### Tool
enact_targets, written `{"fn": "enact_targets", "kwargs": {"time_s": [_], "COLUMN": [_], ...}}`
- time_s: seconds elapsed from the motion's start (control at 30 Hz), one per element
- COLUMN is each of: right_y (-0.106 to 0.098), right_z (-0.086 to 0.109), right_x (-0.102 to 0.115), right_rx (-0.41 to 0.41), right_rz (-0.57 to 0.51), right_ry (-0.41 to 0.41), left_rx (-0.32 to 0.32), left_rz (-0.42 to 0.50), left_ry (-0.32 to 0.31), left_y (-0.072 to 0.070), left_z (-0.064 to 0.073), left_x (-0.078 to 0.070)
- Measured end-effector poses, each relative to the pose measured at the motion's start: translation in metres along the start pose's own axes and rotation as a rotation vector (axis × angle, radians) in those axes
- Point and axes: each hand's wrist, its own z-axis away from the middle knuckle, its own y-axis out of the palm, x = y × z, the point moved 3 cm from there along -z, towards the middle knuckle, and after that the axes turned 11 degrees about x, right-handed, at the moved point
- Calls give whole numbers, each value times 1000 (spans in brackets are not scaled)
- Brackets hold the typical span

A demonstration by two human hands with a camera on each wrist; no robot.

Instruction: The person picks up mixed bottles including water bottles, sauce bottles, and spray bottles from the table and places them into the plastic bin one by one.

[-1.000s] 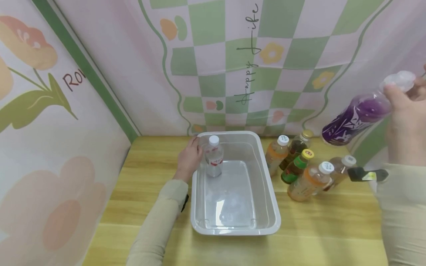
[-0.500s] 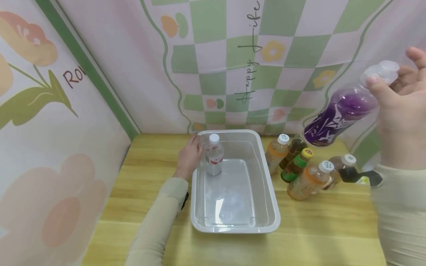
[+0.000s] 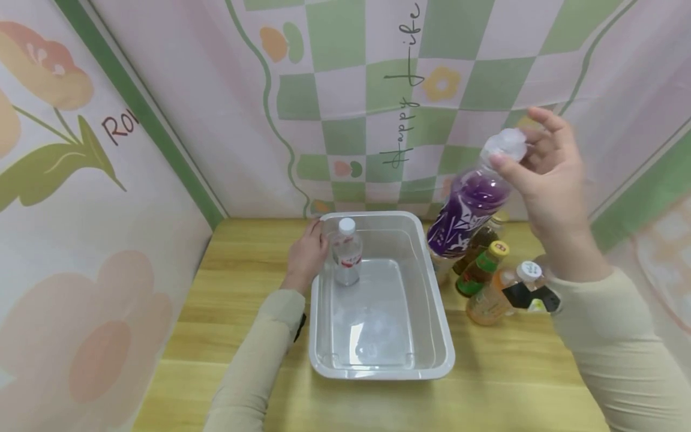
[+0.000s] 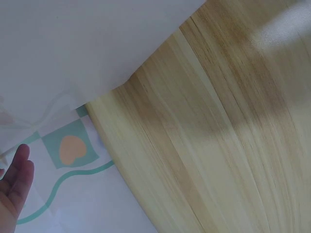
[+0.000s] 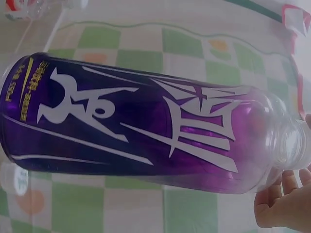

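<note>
My right hand (image 3: 558,180) holds a purple drink bottle (image 3: 466,207) by its clear white cap (image 3: 504,147), thumb and fingers about the cap. The bottle hangs tilted, its base near the right rim of a light grey plastic tub (image 3: 372,373). In the right wrist view, white lettering and a figure cover the purple bottle (image 5: 131,121). My left hand (image 3: 308,255) rests against the tub's left rim; the left wrist view shows its fingers (image 4: 19,179) fairly straight. Inside the tub, a clear bottle (image 3: 347,255) with a white cap stands upright at the back left.
Right of the tub stand an orange-labelled bottle (image 3: 488,300), a green-labelled bottle (image 3: 477,270) with a yellow cap and a dark bottle (image 3: 480,243), with others partly hidden. The wooden table (image 3: 243,264) meets a patterned curtain (image 3: 345,120) at the back.
My right hand has carried the purple bottle leftward from the far right, over the standing bottles, to beside the tub. The left hand and tub have hardly moved.
</note>
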Motion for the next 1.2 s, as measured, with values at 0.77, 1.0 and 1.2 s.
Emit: {"fn": "enact_targets", "kwargs": {"time_s": [0.77,1.0,1.2], "right_y": [44,47,47], "right_z": [9,10,11], "right_x": [-75,-99,-119], "right_rx": [236,294,311], "right_rz": [527,566,529], "right_ry": [356,435,519], "left_rx": [-24,-15,-15], "left_rz": [-9,2,9], "left_ry": [16,5,9], "left_y": [0,-1,0], "left_z": [0,1,0], "left_x": [-2,-3,-2]}}
